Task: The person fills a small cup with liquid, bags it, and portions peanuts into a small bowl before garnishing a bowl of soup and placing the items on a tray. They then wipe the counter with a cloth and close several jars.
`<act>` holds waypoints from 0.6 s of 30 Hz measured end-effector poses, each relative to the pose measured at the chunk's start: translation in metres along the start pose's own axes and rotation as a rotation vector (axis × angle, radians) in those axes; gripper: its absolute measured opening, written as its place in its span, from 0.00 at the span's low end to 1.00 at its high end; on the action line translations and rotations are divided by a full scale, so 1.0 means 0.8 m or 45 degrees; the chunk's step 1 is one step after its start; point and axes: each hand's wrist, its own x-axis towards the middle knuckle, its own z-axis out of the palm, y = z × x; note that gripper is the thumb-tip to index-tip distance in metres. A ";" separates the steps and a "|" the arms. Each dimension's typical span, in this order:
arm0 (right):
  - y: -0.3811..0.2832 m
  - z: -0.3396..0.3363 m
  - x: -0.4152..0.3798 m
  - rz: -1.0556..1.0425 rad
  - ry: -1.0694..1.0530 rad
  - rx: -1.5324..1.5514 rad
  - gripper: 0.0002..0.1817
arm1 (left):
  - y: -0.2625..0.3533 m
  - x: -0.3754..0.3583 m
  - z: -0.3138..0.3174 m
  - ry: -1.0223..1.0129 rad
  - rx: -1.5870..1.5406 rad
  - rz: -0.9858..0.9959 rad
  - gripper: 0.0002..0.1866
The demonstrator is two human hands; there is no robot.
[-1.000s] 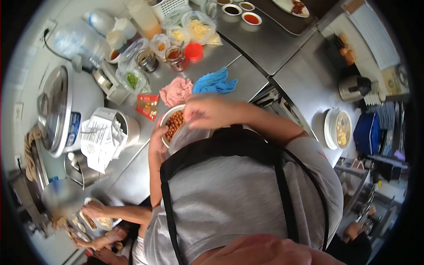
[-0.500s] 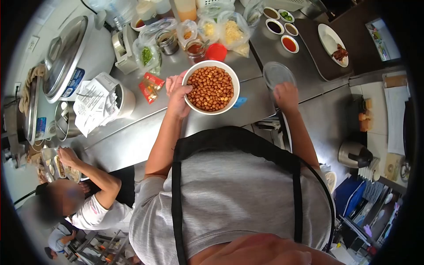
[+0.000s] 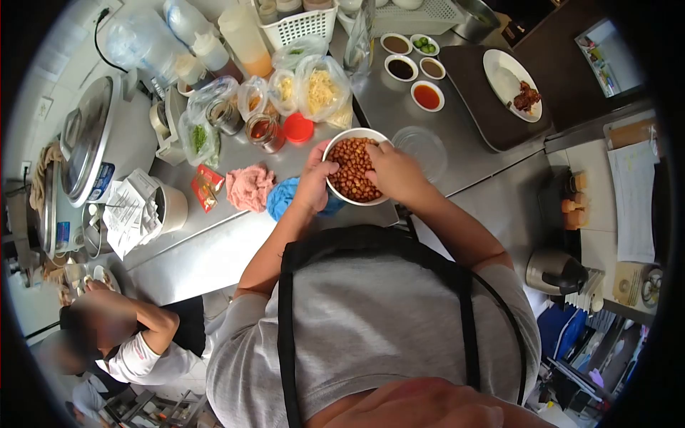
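Note:
A white round tub (image 3: pixel 359 202) full of reddish-brown peanuts (image 3: pixel 349 167) is held over the steel counter. My left hand (image 3: pixel 314 182) grips the tub's left side, thumb over the rim. From the right, my right hand (image 3: pixel 399 173) reaches over the rim, its fingers curled in among the nuts; the fingertips are partly hidden. A clear round lid (image 3: pixel 428 153) lies on the counter just beyond my right hand. Behind my left wrist are a blue cloth (image 3: pixel 284 198) and a pink cloth (image 3: pixel 250 187), both crumpled.
A red packet (image 3: pixel 207 187), a spice jar (image 3: pixel 264 134), a red lid (image 3: pixel 298 128) and bagged ingredients (image 3: pixel 321 89) stand behind. Sauce bowls (image 3: pixel 427 95) and a tray (image 3: pixel 464 93) with a plate (image 3: pixel 503 71) are at back right. Another person (image 3: pixel 150 335) works at lower left.
My right hand has let go of the clear lid, now flat on the counter, and moved left into the peanuts. The view has shifted, and the pink and blue cloths now show more.

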 end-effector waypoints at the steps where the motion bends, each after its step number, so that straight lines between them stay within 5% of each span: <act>1: 0.003 0.002 0.002 0.034 -0.042 0.014 0.13 | -0.003 0.003 0.003 0.022 -0.005 -0.015 0.24; 6: 0.028 0.033 0.020 -0.011 0.009 0.090 0.11 | -0.012 0.015 0.006 0.086 0.038 -0.014 0.24; 10: 0.059 0.020 0.042 -0.049 -0.117 0.680 0.12 | -0.012 0.019 0.005 0.129 0.053 -0.022 0.24; 13: 0.078 0.011 0.052 0.463 -0.490 2.012 0.09 | -0.008 0.017 0.007 0.159 0.030 -0.052 0.24; 14: 0.082 0.008 0.050 0.398 -0.553 2.370 0.06 | -0.007 0.017 0.006 0.155 0.018 -0.046 0.25; 18: 0.086 -0.009 0.063 0.456 -0.653 3.031 0.08 | -0.005 0.017 0.001 0.183 0.030 -0.023 0.25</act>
